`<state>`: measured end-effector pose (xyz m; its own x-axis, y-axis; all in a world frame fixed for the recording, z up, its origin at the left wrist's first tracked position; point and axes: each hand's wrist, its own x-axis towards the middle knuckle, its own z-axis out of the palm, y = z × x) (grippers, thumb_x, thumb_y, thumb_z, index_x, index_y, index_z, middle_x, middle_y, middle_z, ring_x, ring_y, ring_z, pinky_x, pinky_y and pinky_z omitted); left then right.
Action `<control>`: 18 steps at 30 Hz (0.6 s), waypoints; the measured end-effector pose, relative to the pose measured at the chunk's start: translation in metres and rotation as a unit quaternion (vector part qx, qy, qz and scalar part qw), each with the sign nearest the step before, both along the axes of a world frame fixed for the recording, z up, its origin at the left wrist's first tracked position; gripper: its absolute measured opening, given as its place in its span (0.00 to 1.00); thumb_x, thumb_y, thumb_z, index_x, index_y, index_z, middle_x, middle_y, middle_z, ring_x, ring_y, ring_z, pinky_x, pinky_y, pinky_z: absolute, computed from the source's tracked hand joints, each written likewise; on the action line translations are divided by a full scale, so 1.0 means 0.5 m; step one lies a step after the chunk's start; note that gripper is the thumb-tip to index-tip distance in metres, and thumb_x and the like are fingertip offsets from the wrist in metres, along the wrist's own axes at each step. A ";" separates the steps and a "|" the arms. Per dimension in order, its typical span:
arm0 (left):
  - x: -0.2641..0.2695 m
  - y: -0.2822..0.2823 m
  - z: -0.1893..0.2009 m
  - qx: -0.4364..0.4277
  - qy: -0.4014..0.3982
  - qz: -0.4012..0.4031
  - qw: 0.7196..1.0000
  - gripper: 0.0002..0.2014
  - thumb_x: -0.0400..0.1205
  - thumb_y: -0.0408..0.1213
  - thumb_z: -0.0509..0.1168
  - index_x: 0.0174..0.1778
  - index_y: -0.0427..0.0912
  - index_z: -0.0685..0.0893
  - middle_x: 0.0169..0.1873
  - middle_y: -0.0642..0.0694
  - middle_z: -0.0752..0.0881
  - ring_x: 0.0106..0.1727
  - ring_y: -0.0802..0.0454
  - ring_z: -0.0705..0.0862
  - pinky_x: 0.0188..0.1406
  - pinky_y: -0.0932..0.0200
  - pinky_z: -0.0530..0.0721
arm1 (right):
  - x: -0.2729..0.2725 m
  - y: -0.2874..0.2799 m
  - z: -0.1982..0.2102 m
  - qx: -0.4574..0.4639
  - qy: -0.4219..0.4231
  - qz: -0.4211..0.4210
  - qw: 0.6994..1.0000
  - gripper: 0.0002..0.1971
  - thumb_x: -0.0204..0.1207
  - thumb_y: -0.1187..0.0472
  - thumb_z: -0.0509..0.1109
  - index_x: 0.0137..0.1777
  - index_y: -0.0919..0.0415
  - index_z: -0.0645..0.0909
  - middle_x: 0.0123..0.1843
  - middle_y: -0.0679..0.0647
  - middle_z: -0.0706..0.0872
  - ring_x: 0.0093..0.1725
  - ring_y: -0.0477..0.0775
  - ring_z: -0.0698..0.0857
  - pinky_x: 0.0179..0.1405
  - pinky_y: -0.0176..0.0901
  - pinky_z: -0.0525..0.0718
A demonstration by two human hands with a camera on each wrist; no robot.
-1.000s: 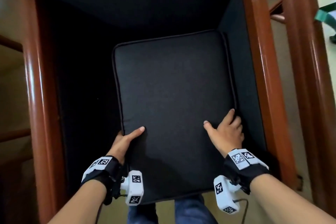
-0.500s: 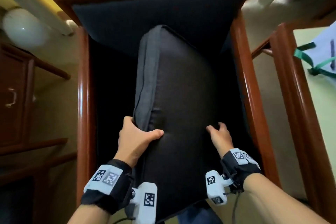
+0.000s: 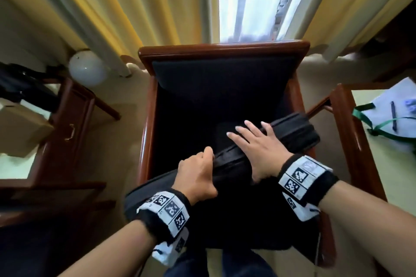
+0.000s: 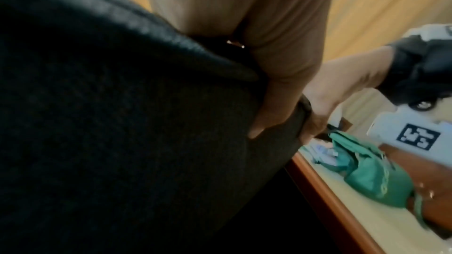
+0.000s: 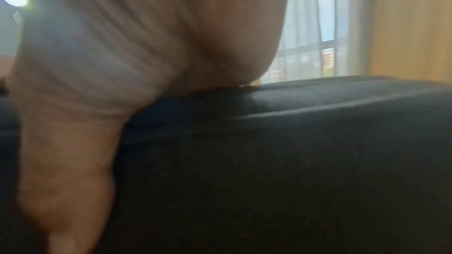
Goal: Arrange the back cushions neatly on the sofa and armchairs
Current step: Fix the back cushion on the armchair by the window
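A dark back cushion (image 3: 236, 213) stands on edge, slanted across the front of the wood-framed armchair (image 3: 222, 50). My left hand (image 3: 195, 175) grips its top edge near the middle, fingers curled over the piping. My right hand (image 3: 258, 148) straddles the same edge further right, fingers lying straight over the top and thumb down the near face. In the left wrist view my left hand (image 4: 281, 65) clasps the cushion (image 4: 122, 123), with the right hand (image 4: 342, 84) behind it. The right wrist view shows my right hand (image 5: 122, 55) against the cushion (image 5: 293, 161). The seat behind the cushion lies in shadow.
A wooden side table (image 3: 67, 123) with a drawer and a white globe lamp (image 3: 86, 67) stand left of the chair. Yellow curtains (image 3: 112, 7) and a window are behind it. At the right is another wooden frame (image 3: 346, 119) and a green-strapped bag (image 3: 394, 119).
The cushion lay flat on the seat, was tipped up, and now stands on edge across the chair front. Both hands moved from its near corners to its top edge.
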<state>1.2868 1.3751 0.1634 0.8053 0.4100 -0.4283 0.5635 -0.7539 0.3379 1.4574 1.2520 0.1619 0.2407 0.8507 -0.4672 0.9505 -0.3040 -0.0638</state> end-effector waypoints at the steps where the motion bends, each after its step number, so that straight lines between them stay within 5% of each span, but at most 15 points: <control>1: -0.010 0.005 -0.002 0.005 0.004 -0.019 1.000 0.27 0.63 0.45 0.76 0.50 0.48 0.67 0.42 0.53 0.82 0.41 0.46 0.85 0.43 0.51 0.82 | -0.012 -0.007 -0.005 -0.005 -0.003 0.002 1.000 0.66 0.51 0.38 0.82 0.87 0.52 0.48 0.84 0.56 0.62 0.86 0.62 0.56 0.83 0.67 0.46; 4: -0.033 0.010 -0.010 0.017 0.032 -0.067 0.997 0.34 0.62 0.51 0.77 0.58 0.46 0.69 0.49 0.52 0.82 0.48 0.47 0.86 0.46 0.51 0.80 | -0.050 -0.034 -0.026 0.044 -0.013 -0.014 0.999 0.59 0.38 0.35 0.82 0.75 0.55 0.71 0.64 0.53 0.80 0.67 0.60 0.79 0.78 0.65 0.58; 7: -0.066 0.004 -0.017 0.023 0.031 -0.069 0.997 0.42 0.62 0.61 0.76 0.69 0.48 0.70 0.59 0.53 0.81 0.59 0.49 0.83 0.56 0.51 0.78 | -0.071 -0.051 -0.047 0.104 -0.026 -0.040 0.993 0.53 0.35 0.41 0.81 0.68 0.54 0.75 0.58 0.53 0.82 0.59 0.60 0.82 0.76 0.63 0.58; 12: -0.154 0.040 -0.020 0.023 0.059 -0.021 0.998 0.53 0.60 0.75 0.70 0.79 0.52 0.65 0.69 0.54 0.76 0.69 0.50 0.78 0.66 0.50 0.75 | -0.075 -0.040 -0.033 0.080 -0.028 -0.046 0.995 0.54 0.41 0.46 0.84 0.74 0.54 0.73 0.64 0.54 0.79 0.66 0.61 0.79 0.81 0.67 0.58; 16: -0.227 0.079 -0.013 0.043 0.107 -0.036 0.993 0.59 0.54 0.72 0.71 0.82 0.53 0.61 0.70 0.54 0.74 0.68 0.49 0.78 0.63 0.48 0.79 | -0.078 -0.027 -0.015 0.012 -0.026 -0.037 0.999 0.58 0.52 0.43 0.83 0.83 0.51 0.59 0.79 0.54 0.68 0.78 0.59 0.68 0.84 0.65 0.49; 18: -0.242 0.087 -0.006 0.040 0.121 -0.028 0.991 0.58 0.55 0.67 0.74 0.81 0.54 0.60 0.68 0.53 0.75 0.67 0.49 0.79 0.62 0.48 0.80 | -0.080 -0.024 -0.014 0.012 -0.029 -0.034 0.999 0.56 0.52 0.44 0.83 0.82 0.52 0.61 0.78 0.53 0.69 0.77 0.59 0.69 0.84 0.65 0.51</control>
